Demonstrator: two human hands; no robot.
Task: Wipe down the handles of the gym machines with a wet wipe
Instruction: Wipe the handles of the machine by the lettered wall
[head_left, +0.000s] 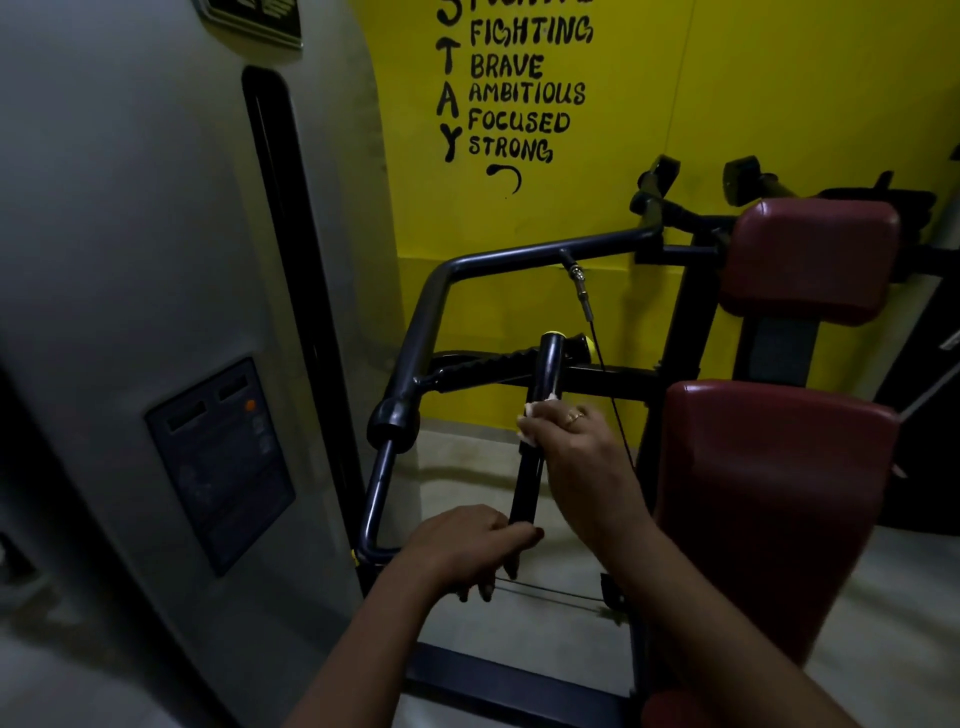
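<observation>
A right hand (569, 434) with a gold ring on one finger grasps a crumpled white wet wipe (531, 410), pressing it around the black cylindrical upright handle (527, 483) of a gym machine, about halfway up the grip. Only small white bits of the wipe show at the fingertips. A left hand (467, 548) is clenched around the lower end of the same handle, thumb across the front. The handle stands slightly tilted at the machine's left side, beside a dark grey bent tubular arm (519, 254). A thin black cable (608, 384) runs down just behind the right hand. To the right sits the dark red padded backrest (779, 493), with a second dark red pad (810, 260) above it. A tall grey weight-stack cover (156, 234) fills the left, and behind stands a yellow wall with black painted lettering (524, 93).
</observation>
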